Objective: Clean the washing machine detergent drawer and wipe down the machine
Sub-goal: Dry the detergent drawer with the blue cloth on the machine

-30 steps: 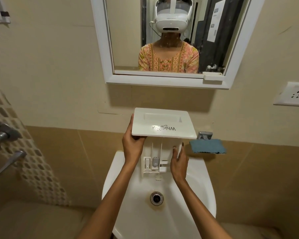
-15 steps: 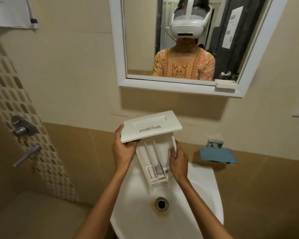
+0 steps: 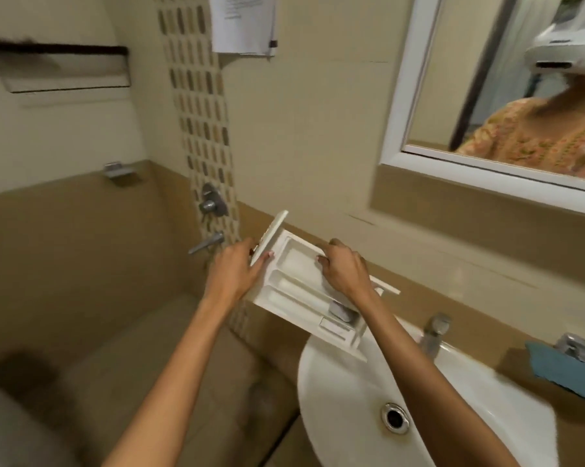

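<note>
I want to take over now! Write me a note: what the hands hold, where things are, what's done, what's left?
Left hand grips the detergent drawer by its front panel; right hand grips its far rim.
The drawer is held compartments up, over the left edge of the sink. A blue cloth lies right of the tap.
Done: the drawer is out of the machine.
Left: wash it, refit it, wipe the machine, which is out of view.

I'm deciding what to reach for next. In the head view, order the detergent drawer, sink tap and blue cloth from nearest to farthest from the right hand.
1. Detergent drawer: held by the right hand, at its far rim.
2. Sink tap: right of the hand, lower in view.
3. Blue cloth: far right, against the wall.
</note>
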